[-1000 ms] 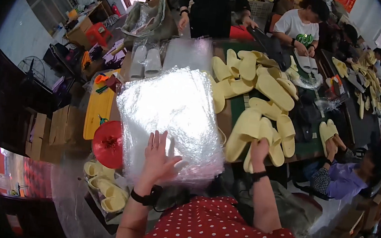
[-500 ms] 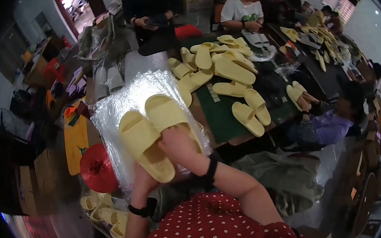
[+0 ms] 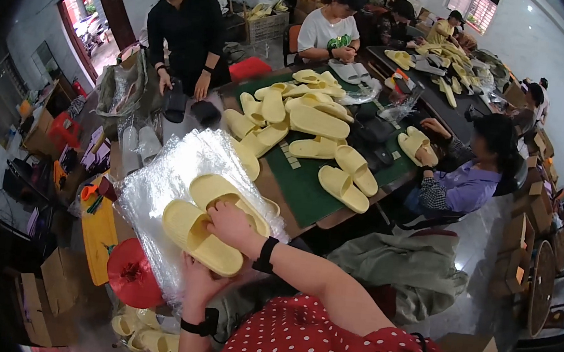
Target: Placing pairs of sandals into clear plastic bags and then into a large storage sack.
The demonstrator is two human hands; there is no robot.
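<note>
from where i'm standing: right hand is pinching a pair of pale yellow slide sandals where they're meeting; left hand is touching the nearer heel from below, grip partly hidden, can't tell; pair is sitting over clear plastic film

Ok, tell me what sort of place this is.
Likely a footwear packing workshop: yellow slippers lie heaped, clear plastic is stacked, and a co-worker in purple handles footwear.
</note>
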